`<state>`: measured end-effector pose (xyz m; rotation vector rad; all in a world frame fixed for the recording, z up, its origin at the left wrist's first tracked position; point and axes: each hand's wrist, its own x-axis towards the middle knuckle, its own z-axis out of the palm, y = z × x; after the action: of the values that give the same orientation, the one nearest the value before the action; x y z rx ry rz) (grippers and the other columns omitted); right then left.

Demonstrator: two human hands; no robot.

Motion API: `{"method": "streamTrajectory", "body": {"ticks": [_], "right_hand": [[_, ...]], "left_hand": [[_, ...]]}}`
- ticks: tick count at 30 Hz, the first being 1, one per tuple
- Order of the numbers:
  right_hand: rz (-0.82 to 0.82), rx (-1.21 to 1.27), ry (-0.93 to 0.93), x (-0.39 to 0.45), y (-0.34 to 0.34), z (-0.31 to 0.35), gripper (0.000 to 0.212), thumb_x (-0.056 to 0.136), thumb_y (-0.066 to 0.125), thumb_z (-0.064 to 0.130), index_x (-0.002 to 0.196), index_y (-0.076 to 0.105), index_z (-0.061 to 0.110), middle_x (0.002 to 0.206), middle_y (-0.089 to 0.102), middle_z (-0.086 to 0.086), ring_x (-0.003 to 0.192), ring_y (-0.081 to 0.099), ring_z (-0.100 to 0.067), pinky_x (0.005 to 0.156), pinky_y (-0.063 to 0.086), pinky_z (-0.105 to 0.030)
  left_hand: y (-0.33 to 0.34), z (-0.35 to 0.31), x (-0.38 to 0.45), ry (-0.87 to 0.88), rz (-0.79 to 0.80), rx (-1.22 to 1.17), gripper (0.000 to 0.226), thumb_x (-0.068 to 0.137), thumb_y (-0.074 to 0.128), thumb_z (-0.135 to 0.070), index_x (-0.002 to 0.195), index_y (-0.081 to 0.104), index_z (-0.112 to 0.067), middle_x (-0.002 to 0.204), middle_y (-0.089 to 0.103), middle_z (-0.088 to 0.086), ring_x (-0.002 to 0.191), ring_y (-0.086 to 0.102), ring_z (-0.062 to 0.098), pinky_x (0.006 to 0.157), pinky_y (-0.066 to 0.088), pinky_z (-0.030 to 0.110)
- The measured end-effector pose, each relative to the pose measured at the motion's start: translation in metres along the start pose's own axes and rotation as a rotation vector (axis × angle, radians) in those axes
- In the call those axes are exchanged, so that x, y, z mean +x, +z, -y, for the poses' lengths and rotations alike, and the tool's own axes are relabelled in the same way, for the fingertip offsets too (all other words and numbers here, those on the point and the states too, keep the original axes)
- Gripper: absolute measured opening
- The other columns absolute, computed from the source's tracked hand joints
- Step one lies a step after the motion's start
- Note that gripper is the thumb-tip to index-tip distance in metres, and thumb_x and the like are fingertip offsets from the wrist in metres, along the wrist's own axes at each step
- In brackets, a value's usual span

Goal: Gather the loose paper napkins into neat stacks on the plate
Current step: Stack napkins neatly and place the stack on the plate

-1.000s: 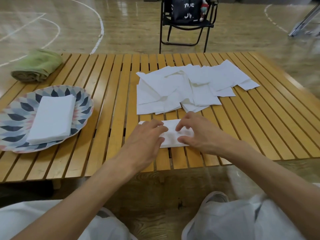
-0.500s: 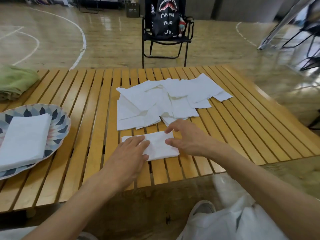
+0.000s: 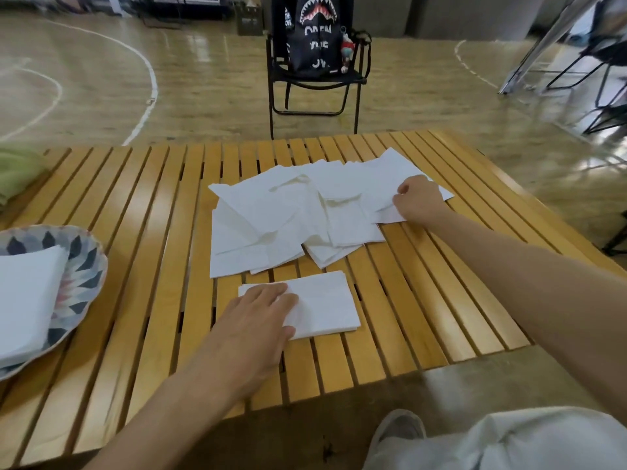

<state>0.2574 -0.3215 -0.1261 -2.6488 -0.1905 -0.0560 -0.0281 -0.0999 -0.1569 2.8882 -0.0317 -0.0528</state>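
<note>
Napkins: thin white paper sheets, very light and limp by the look of them; they will likely crease, slide over one another and lift in any draught, so slow, flat moves suit them.
Loose pile (image 3: 298,215): a scattered, overlapping heap at the middle of the slatted table (image 3: 142,266), far from the person, with corners pointing every way and some sheets folded or rumpled.
Small stack (image 3: 315,305): a squared set of napkins lying near the person, just in front of the pile and apart from it.
Left hand (image 3: 261,313): rests flat on the left part of the small stack, fingers straight and together, pressing it down rather than gripping.
Right hand (image 3: 419,200): reaches to the far right edge of the pile, fingers curled and pinching a single napkin (image 3: 390,212) by its right side.
Where to hold: a pinch at an edge or corner probably serves for one sheet; a whole stack is better taken from both sides or from under, since a one-sided pinch would let it fan out.
Plate (image 3: 86,262): patterned and shallow, at the left edge of the table, partly cut off by the view.
Plate contents: one neat stack of white napkins (image 3: 27,300) lies on it, covering most of what shows.
Green cloth (image 3: 17,171): lies on the far left of the table, beyond the plate.
</note>
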Motion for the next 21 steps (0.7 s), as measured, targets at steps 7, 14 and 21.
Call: {"method": "streamTrajectory", "body": {"ticks": [7, 14, 21], "right_hand": [[-0.003, 0.006, 0.073, 0.031, 0.010, 0.001, 0.033, 0.088, 0.059, 0.008, 0.066, 0.035, 0.016, 0.062, 0.037, -0.002, 0.054, 0.036, -0.017, 0.047, 0.028, -0.026], [-0.180, -0.035, 0.018, 0.023, 0.001, -0.001, 0.018, 0.096, 0.058, 0.014, 0.094, 0.072, 0.003, 0.091, 0.070, -0.013, 0.081, 0.065, -0.030, 0.067, 0.053, -0.035], [-0.250, 0.269, -0.138, -0.024, -0.036, 0.030, 0.017, 0.092, 0.059, 0.017, 0.091, 0.070, 0.005, 0.081, 0.065, -0.001, 0.073, 0.057, -0.011, 0.065, 0.047, -0.025]], "left_hand": [[-0.002, 0.003, 0.000, 0.016, -0.006, 0.006, 0.053, 0.101, 0.042, -0.044, 0.150, 0.022, -0.038, 0.159, 0.018, -0.015, 0.146, 0.014, 0.007, 0.119, 0.015, 0.032], [-0.004, 0.002, -0.002, 0.013, -0.006, 0.012, 0.053, 0.101, 0.042, -0.044, 0.151, 0.024, -0.036, 0.159, 0.019, -0.015, 0.146, 0.014, 0.007, 0.119, 0.016, 0.032], [-0.009, 0.003, -0.006, 0.007, 0.011, 0.008, 0.052, 0.101, 0.046, -0.042, 0.150, 0.029, -0.034, 0.158, 0.025, -0.012, 0.145, 0.020, 0.009, 0.119, 0.019, 0.034]]}}
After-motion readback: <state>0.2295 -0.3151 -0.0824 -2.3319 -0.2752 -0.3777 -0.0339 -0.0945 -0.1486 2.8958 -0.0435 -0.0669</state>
